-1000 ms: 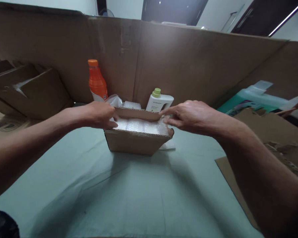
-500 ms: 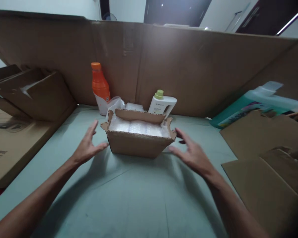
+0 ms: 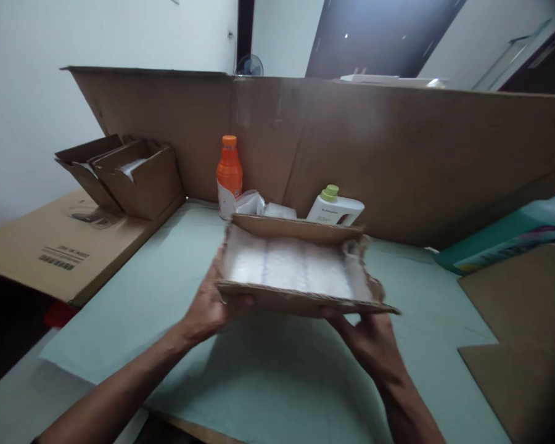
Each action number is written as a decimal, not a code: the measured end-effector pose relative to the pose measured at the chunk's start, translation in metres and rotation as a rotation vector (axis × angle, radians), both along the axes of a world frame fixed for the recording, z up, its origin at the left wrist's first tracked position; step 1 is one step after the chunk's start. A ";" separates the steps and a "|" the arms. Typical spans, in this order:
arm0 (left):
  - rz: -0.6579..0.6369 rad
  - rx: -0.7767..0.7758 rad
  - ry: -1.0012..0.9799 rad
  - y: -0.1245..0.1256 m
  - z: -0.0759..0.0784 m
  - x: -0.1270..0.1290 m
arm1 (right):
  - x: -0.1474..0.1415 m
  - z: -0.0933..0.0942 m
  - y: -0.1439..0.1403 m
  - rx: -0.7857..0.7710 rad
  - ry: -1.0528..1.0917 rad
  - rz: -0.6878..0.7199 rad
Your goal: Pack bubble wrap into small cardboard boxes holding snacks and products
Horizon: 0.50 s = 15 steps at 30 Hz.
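Between my two hands an open cardboard box (image 3: 277, 297) is held up off the green-covered table (image 3: 268, 376), its top tilted toward me. White bubble-wrapped packs (image 3: 287, 265) fill it in a row. My left hand (image 3: 210, 308) grips its left end, the thumb along the front wall and the other fingers mostly hidden. At the right end my right hand (image 3: 367, 333) holds the lower corner, thumb on the front, fingers underneath. Behind the box stand an orange bottle (image 3: 230, 176) and a white bottle with a green cap (image 3: 335, 208), with clear plastic wrapping (image 3: 250, 202) between them.
Two open cardboard boxes (image 3: 139, 176) stand on a large flat carton (image 3: 74, 240) at the left. A tall cardboard panel (image 3: 374, 148) closes off the back. On the right lie a jug of green liquid (image 3: 504, 237) and cardboard pieces (image 3: 522, 302).
Both hands have closed on the box from its sides and lifted it off the table, nearer to me. My view has turned left.
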<state>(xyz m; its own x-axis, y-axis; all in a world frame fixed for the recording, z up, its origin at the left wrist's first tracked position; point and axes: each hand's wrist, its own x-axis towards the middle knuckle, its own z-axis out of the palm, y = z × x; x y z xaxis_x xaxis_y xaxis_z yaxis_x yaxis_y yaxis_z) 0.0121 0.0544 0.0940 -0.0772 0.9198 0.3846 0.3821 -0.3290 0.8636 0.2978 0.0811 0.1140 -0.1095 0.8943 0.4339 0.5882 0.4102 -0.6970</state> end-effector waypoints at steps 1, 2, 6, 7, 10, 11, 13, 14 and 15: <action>0.055 -0.009 0.006 -0.005 0.008 -0.008 | -0.012 0.007 0.004 -0.004 0.001 0.055; 0.097 -0.007 0.004 -0.007 0.016 -0.013 | -0.021 0.013 0.010 -0.013 0.004 0.102; 0.079 0.103 -0.042 0.000 0.023 -0.005 | -0.024 0.022 0.030 0.008 0.040 0.101; 0.053 0.118 -0.058 0.002 0.018 0.002 | -0.018 0.020 0.033 0.012 0.048 0.074; 0.016 0.102 -0.120 0.004 -0.004 0.016 | -0.006 0.008 0.038 -0.058 0.070 0.075; 0.024 0.094 -0.140 0.003 -0.010 0.015 | -0.009 0.004 0.042 -0.103 0.074 0.111; 0.081 0.080 -0.162 -0.001 -0.022 0.004 | -0.029 -0.004 0.054 -0.196 0.099 0.217; 0.122 0.067 -0.148 -0.004 -0.026 -0.006 | -0.045 -0.007 0.064 -0.237 0.122 0.278; 0.166 0.052 -0.113 -0.006 -0.031 -0.016 | -0.064 -0.010 0.075 -0.273 0.153 0.348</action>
